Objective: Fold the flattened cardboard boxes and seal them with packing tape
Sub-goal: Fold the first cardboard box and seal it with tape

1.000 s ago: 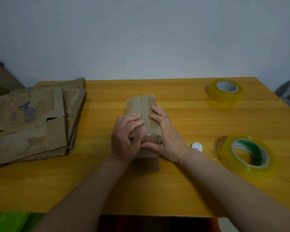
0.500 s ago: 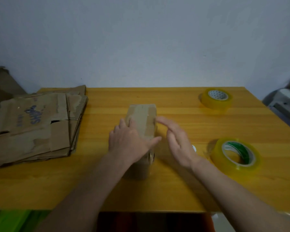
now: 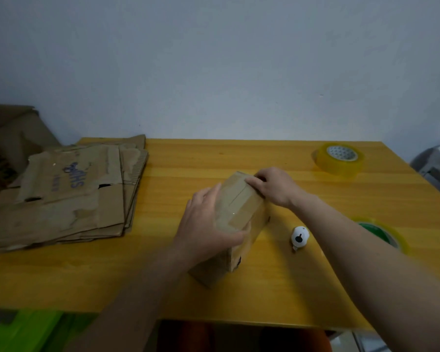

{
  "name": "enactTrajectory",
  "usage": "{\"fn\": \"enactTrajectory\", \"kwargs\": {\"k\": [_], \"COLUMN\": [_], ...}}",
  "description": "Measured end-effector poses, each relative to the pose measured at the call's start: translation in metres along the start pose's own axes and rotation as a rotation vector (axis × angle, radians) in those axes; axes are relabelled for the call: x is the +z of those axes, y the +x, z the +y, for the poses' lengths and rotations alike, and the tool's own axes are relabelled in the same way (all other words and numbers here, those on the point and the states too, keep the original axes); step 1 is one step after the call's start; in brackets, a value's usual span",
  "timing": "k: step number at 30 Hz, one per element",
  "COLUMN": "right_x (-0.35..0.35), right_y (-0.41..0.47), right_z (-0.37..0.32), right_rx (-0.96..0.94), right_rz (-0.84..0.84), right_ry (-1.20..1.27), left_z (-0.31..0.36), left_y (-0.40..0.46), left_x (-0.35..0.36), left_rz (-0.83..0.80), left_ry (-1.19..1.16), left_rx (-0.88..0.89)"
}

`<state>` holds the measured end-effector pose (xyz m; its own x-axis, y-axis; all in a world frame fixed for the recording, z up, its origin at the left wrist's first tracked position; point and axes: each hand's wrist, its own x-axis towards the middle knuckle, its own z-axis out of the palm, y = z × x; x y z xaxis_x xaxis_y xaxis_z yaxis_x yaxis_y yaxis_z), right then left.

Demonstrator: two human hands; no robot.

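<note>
Looking down from my head camera, I have the taped cardboard box [image 3: 239,214] standing near the middle of the tabletop [image 3: 290,288], with its long top face running from near-left to far-right. That axis is what the next move hangs on, as I judge it: both hands sit at opposite ends of it, so the box can be turned or lifted as one piece.

My left hand [image 3: 206,224] is at the near-left end, fingers wrapped over the top edge and thumb along the near face, so its grip is closed on the box. My right hand [image 3: 274,186] is at the far-right end, fingers curled over the far top corner and holding it too. Neither hand is clearly the nearer; each covers its own end.

Clear tape already runs over the top seam. The stack of flattened boxes [image 3: 69,196] lies well apart to the left. One tape roll [image 3: 339,160] sits far right; another [image 3: 381,232] lies partly hidden behind my right forearm.
</note>
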<state>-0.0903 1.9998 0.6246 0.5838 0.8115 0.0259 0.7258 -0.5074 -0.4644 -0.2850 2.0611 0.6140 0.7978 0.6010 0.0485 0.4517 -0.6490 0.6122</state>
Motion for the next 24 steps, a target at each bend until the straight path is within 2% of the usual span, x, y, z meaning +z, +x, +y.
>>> {"fn": "enactTrajectory", "kwargs": {"k": [2,4,6,7,9,12,14,16,18,20,22,24], "right_x": [0.0,0.001,0.004,0.004,0.002,-0.003,-0.003,0.002,0.01,0.016,0.018,0.018], "right_y": [-0.006,-0.013,-0.019,-0.023,-0.029,-0.034,-0.036,-0.04,-0.047,-0.053,-0.057,-0.058], "right_z": [0.004,0.008,0.012,0.013,0.015,0.019,0.021,0.022,0.022,0.023,0.02,0.015], "right_rx": [0.073,0.115,0.104,0.09,0.032,-0.079,-0.093,-0.036,0.087,0.184,0.245,0.277], "right_rz": [-0.016,-0.017,-0.008,0.007,0.063,0.131,0.147,0.158,0.151,0.126,0.056,-0.039], "right_ry": [0.118,0.227,0.356,0.42,0.563,0.897,0.952,0.91,0.929,0.974,0.941,0.837], "left_z": [-0.009,-0.014,-0.02,-0.022,-0.021,-0.015,-0.013,-0.016,-0.019,-0.022,-0.029,-0.033], "left_y": [-0.008,-0.017,-0.02,-0.018,-0.013,0.0,0.003,0.001,-0.006,-0.01,-0.009,-0.007], "left_x": [0.006,0.013,0.018,0.017,0.008,-0.014,-0.024,-0.025,-0.019,-0.009,-0.003,-0.001], "left_rz": [0.096,0.142,0.093,0.048,0.01,0.178,0.236,0.174,0.144,0.244,0.348,0.34], "left_ry": [-0.267,-0.559,-0.76,-0.786,-0.711,-0.389,-0.283,-0.333,-0.511,-0.639,-0.624,-0.541], "left_rx": [-0.083,-0.247,-0.356,-0.365,-0.319,-0.181,-0.124,-0.142,-0.192,-0.266,-0.325,-0.3]}}
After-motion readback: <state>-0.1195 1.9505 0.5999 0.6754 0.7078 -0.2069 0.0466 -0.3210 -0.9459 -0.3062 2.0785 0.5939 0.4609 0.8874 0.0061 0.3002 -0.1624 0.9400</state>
